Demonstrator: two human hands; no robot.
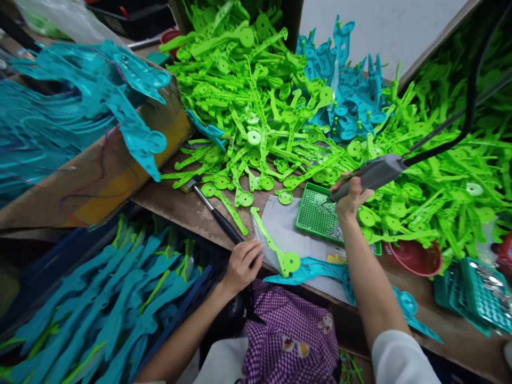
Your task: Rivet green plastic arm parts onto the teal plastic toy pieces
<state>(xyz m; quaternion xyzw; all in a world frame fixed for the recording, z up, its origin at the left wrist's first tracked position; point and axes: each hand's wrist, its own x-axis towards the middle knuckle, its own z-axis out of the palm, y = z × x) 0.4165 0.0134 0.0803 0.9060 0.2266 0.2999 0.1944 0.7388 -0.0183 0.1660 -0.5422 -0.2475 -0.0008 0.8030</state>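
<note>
Well, right hand (352,198) clasps grey driver (382,173); left hand (242,266) curls half-closed, its hold unclear

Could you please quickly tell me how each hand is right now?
Left hand: curled near the hammer; cannot tell whether it holds anything.
Right hand: closed around the grey power tool.
</note>
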